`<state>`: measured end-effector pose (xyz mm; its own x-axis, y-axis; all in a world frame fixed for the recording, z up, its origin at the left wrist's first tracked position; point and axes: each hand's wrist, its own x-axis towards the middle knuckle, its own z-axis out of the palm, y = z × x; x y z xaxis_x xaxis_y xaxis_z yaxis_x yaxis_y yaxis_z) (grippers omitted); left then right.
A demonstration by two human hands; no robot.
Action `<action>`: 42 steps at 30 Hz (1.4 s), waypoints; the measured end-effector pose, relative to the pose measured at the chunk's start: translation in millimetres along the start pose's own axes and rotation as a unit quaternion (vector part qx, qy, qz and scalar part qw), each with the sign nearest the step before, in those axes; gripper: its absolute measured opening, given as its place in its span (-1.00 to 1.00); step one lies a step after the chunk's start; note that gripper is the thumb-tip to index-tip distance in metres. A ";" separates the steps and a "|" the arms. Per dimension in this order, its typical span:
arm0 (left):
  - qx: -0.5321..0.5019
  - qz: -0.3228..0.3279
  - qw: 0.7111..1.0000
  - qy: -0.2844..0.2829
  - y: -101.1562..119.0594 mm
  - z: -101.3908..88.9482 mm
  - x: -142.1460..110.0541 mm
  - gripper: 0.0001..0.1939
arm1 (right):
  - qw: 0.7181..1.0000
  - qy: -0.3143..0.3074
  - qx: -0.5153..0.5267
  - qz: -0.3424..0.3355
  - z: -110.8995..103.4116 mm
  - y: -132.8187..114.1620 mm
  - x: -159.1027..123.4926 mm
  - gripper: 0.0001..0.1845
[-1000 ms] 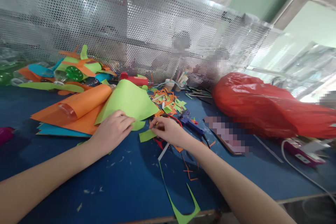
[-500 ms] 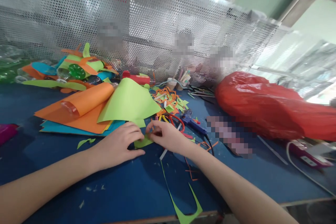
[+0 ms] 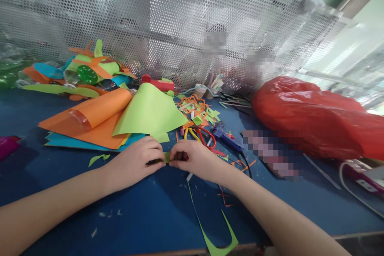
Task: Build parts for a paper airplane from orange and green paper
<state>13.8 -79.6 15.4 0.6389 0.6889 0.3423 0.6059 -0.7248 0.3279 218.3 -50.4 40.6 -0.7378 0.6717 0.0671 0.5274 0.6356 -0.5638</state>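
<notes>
A small piece of green paper (image 3: 167,157) is pinched between my two hands, just above the blue table (image 3: 144,216). My left hand (image 3: 141,156) has its fingers closed on the paper's left end. From the other side my right hand (image 3: 195,160) grips the right end between thumb and fingers. Most of the paper is hidden by the fingers. Behind my hands a large light green sheet (image 3: 150,112) leans by an orange paper roll (image 3: 102,108) around a plastic bottle. Orange and blue sheets (image 3: 57,139) lie beneath them.
Scissors with red and yellow handles (image 3: 207,136) and a blue glue gun (image 3: 229,140) lie right of my hands. Paper scraps (image 3: 199,108) are heaped behind. A red plastic bag (image 3: 306,116) is at the right, paper-covered bottles (image 3: 90,72) at the back left. A green offcut (image 3: 220,248) hangs at the front edge.
My left thumb and fingers have closed on the green paper, and both hands have come together on it. The paper shows less between them. The view has shifted slightly.
</notes>
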 end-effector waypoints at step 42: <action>0.062 0.035 0.997 -0.032 3.7 -4.2 -1.9 -0.75 | 0.960 -0.011 -0.250 -0.121 0.4 -5.6 -3.6 -0.91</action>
<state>12.8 -83.5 19.7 0.7089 0.6376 0.3016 0.6096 -0.7689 0.1926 217.8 -56.5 43.1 -0.8701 0.4765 0.1262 0.4718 0.8792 -0.0669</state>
